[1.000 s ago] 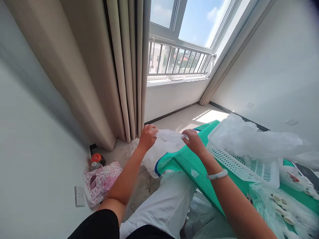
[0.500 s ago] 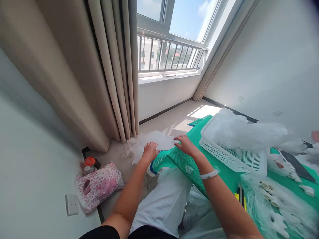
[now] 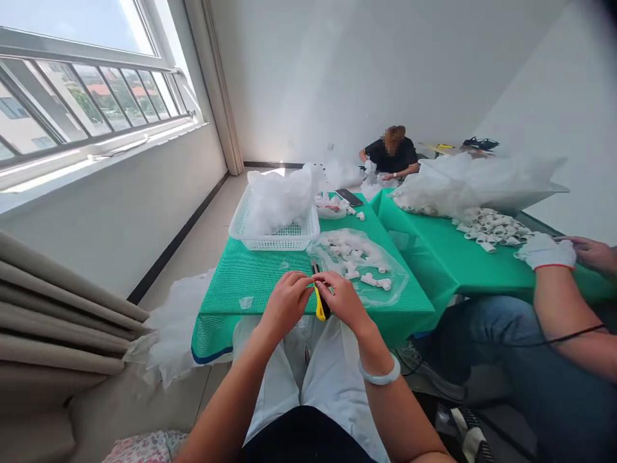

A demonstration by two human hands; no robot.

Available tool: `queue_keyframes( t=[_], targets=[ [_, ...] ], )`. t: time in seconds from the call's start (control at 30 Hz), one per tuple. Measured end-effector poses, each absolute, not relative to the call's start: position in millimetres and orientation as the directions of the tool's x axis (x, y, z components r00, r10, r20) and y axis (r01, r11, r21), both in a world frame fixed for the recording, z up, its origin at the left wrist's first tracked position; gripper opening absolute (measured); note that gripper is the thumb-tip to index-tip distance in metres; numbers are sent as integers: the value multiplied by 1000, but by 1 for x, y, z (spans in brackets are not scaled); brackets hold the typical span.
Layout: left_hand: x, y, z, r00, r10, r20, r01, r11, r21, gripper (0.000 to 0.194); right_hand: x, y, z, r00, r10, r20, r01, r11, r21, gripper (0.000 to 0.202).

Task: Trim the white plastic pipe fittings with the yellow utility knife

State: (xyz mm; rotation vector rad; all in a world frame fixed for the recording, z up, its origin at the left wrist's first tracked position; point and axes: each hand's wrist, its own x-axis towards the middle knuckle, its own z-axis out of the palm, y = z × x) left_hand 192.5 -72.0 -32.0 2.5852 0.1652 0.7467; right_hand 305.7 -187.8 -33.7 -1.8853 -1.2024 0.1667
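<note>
My left hand (image 3: 290, 297) is at the front edge of the green-covered table (image 3: 260, 270). Its fingers are loosely bent, thumb apart, with nothing visible in them. Fingertip to fingertip with it, my right hand (image 3: 341, 297) has its fingers loosely apart and seems empty. Between the hands lies a yellow and black utility knife (image 3: 320, 308), partly covered by the right fingers; I cannot tell whether they touch it. Just beyond, a clear plastic bag (image 3: 398, 278) lies spread out with several white pipe fittings (image 3: 370, 279) on it.
A white basket (image 3: 279, 243) holds crumpled plastic bags (image 3: 282, 199). A phone (image 3: 349, 197) lies behind. At right, a co-worker's gloved hand (image 3: 547, 251) is beside a pile of fittings (image 3: 496, 228). Another person (image 3: 393, 154) sits at the back. Loose plastic (image 3: 176, 328) lies on the floor left.
My view has swung right from the window corner to the table. Both hands have left the loose plastic on the floor side and come together above the table's front edge.
</note>
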Motion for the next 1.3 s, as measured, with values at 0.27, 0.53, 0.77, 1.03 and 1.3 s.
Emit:
queue_keyframes(
  t=[0.27,0.53,0.77,1.03,1.3],
  targets=[
    [282,-118,-51,932,9,363,-142,-911,388,23,381,-256,-78,824,429,371,567,-592,-573,24],
    [288,-116,-69,973,-11,229,-107,-905,412,17,384,-250,-98,807,474,352,589,-685,-429,19],
    [254,-96,-48,874,348,341,-62,-614,787,23,356,-239,-65,770,517,373,621,-479,-620,15],
    [210,-56,-50,813,582,-20,-69,129,989,32,265,-173,-73,723,653,226,312,-17,-950,40],
    [211,-46,-73,790,607,-88,-301,510,806,38,284,-167,-102,706,613,355,607,-266,-749,35]
  ],
)
